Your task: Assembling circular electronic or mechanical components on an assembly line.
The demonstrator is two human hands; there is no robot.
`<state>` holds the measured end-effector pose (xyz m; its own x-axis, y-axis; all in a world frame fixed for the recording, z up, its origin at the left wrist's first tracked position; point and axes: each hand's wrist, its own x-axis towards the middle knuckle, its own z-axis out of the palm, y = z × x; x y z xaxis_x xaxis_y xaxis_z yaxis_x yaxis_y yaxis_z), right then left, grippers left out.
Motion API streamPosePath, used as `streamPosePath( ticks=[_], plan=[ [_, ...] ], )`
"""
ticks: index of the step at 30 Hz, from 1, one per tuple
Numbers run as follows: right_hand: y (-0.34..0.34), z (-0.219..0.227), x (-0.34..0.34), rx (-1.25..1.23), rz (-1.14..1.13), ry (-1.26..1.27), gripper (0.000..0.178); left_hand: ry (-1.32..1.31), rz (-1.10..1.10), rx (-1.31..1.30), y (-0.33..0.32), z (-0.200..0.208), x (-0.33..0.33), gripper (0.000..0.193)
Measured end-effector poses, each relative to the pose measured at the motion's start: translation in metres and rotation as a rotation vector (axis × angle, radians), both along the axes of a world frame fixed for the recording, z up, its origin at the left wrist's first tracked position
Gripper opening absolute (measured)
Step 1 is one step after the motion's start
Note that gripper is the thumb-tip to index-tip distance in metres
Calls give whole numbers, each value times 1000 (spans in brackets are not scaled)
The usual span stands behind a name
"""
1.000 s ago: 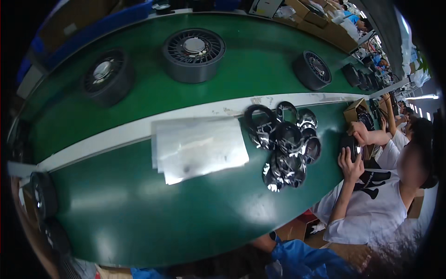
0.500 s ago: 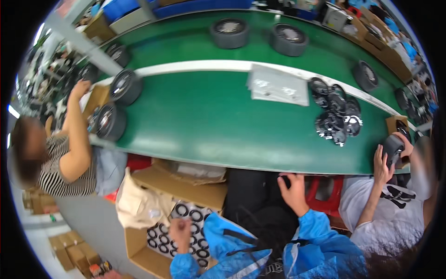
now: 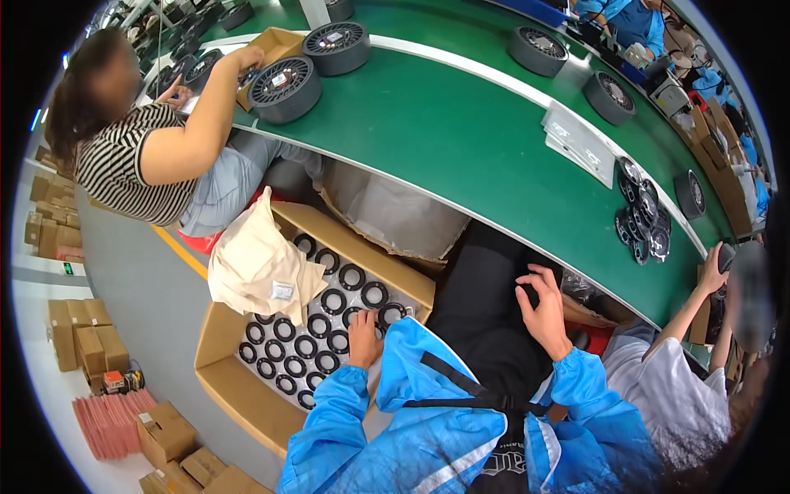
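Note:
My left hand [image 3: 364,339] is down in an open cardboard box [image 3: 239,395] on my left. Its fingers are bent and close together on a black ring [image 3: 352,316] near the box's right side, partly hiding it. Rows of similar flat black rings [image 3: 305,346] lie on clear plastic inside. My right hand [image 3: 545,314] hovers above my lap, just off the table edge, with fingers curved apart and nothing in them. A cream cloth [image 3: 259,259] drapes over the far left corner of the box.
The green table [image 3: 428,140] carries grey-black wheels [image 3: 285,89], flat clear bags [image 3: 578,144] and a pile of black round parts [image 3: 642,210]. A person in stripes [image 3: 177,152] works at the left, another in white [image 3: 679,387] at the right. Cartons [image 3: 169,432] stand on the floor.
The view has swung left and down toward the box. My left hand has gone from above the rings down onto them. The right hand is now away from the table edge.

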<state>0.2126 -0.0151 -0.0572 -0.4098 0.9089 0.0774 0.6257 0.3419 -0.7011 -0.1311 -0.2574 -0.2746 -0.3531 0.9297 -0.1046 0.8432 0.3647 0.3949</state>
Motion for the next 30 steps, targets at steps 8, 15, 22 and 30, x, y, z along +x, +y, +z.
streamPosePath(
  ticks=[8,15,22,30],
  plan=[
    [-47,51,-100,-165,435,313,21,-520,180,178,-19,38,-71,50],
    [-145,-17,-247,-568,1014,-218,78,-273,356,196,20,254,-84,47],
    [-157,-87,-264,-707,811,388,60,-264,440,451,40,291,-98,58],
    [-116,-56,-259,-358,1031,330,26,-412,308,366,65,256,-113,69]
  ],
)
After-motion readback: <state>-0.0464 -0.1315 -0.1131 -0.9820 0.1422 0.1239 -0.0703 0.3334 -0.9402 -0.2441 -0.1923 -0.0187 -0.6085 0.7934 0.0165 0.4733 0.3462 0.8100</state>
